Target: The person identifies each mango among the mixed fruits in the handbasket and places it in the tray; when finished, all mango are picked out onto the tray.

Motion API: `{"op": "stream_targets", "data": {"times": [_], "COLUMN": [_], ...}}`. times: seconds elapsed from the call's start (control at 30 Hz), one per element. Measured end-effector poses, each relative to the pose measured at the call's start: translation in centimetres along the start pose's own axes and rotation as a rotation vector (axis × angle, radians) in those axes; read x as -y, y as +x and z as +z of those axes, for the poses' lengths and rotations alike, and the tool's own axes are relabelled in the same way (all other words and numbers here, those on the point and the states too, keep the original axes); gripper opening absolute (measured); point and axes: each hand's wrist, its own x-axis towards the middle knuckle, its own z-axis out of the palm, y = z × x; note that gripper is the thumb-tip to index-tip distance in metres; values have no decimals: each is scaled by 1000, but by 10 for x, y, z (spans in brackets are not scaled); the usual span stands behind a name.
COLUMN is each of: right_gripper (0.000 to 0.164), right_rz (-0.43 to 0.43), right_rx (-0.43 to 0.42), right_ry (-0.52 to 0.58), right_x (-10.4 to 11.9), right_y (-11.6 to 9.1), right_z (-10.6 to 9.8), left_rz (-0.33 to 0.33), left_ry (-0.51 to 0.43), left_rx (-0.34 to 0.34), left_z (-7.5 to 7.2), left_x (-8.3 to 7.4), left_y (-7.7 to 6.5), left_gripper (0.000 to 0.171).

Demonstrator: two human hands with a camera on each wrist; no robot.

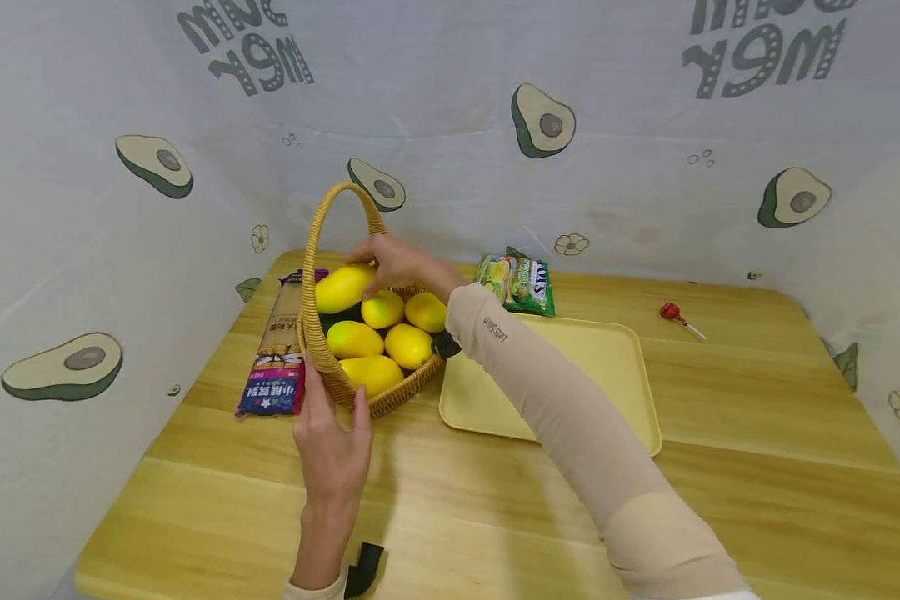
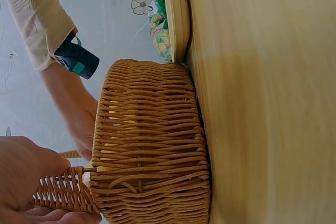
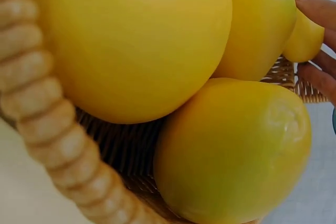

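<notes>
A wicker basket (image 1: pixel 412 385) with a tall arched handle holds several yellow mangoes (image 1: pixel 354 340). At the handle's near base, my left hand (image 1: pixel 333 450) grips the basket, thumb on one side and fingers on the other; the left wrist view shows the handle's woven foot (image 2: pixel 63 191) between them. My right hand (image 1: pixel 399 265) reaches over the basket's far side and holds a mango (image 1: pixel 341 288) at the far left, thumb on its near side. From the right wrist, the fingers (image 3: pixel 317 11) lie against that mango (image 3: pixel 304 38), behind closer mangoes (image 3: pixel 233 150).
A pale yellow tray (image 1: pixel 487 400) lies right of the basket, partly under my right forearm. Behind it are green snack packets (image 1: pixel 528 286). A long noodle packet (image 1: pixel 276 358) lies left of the basket. A red lollipop (image 1: pixel 671 312) rests at the right. Patterned cloth hangs behind the table.
</notes>
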Motion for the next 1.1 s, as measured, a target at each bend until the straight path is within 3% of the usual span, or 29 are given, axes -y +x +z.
{"op": "stream_targets", "data": {"times": [0.33,0.53,0.87,1.1], "right_gripper": [54,54,68,71], "right_rz": [-9,-5,-11,-66], "right_rx": [-81,-70,-85,-73], "right_ry": [-128,-223,-221,-247], "right_x": [7,14,16,27], "right_y": [-1,-4,-8,-17], "right_z": [9,11,9,1], "left_rz": [-2,5,-7,-6], "left_ry": [4,2,-9,-1], "left_rx": [-1,2,14,0], "left_z": [0,1,1,0], "left_x": [-2,-3,-4,-3], "left_y": [-1,-1,0,0], "left_gripper": [82,81,83,83]}}
